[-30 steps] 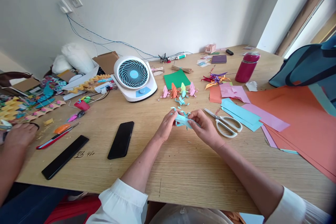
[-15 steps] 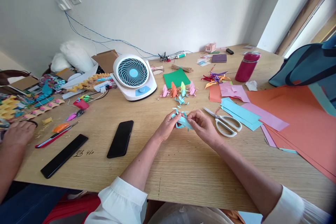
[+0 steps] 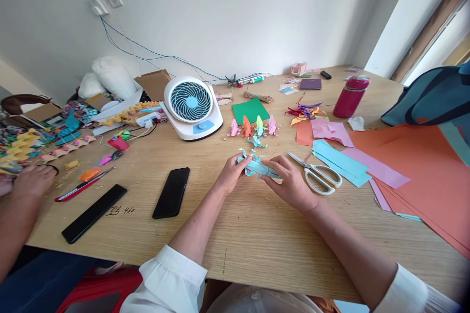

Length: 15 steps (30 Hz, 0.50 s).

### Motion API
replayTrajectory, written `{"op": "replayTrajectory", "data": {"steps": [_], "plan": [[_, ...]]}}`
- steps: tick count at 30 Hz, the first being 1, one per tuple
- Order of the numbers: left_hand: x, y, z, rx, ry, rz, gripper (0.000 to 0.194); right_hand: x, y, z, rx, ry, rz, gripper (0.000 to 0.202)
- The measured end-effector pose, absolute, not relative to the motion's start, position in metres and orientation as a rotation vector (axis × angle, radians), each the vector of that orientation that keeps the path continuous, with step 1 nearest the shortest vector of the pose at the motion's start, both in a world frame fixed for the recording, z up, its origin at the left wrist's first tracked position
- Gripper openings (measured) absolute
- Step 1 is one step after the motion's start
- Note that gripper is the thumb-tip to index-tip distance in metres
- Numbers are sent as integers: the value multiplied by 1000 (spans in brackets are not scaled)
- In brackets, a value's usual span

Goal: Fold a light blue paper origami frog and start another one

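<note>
- Left hand (image 3: 231,176): thumb and fingers pinching one end of a light-blue folded paper piece (image 3: 253,167), which has thin projecting strips.
- Right hand (image 3: 288,181): thumb and fingers pinching the other end of the same piece, which thus lies between the two hands, over the middle of the worktop (image 3: 223,249).
- Far side: a small light-blue paper figure (image 3: 257,142) just beyond the held piece, then a row of folded paper figures (image 3: 246,127) in pink, orange, green and pink, near the front corner of a green paper sheet (image 3: 250,109); little room forward.
- Right side: white-handled scissors (image 3: 319,176), blades pointing up and left, near the right hand but apart from it; beyond them, blue paper strips (image 3: 340,162) overlapping pink paper; large orange sheets (image 3: 414,156) reaching toward the right edge of the view.
- Left side: a black smartphone (image 3: 171,193), well apart from the left hand, with wood surface between.
- Near side: a broad stretch of wood grain between the forearms, running to the front edge; the widest room for moving.
- Far left: a co-worker's hand (image 3: 34,181), well apart.
</note>
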State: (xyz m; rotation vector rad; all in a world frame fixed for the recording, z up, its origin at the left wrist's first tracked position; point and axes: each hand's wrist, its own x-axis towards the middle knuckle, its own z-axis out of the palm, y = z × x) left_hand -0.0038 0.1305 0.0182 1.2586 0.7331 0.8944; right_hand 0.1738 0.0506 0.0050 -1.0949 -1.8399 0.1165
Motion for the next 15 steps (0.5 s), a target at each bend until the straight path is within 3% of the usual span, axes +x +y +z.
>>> {"op": "replayTrajectory", "data": {"steps": [15], "plan": [[-1,126,20,1278,771,845,38,174,53,1,-1046,-1949,75,44]]}}
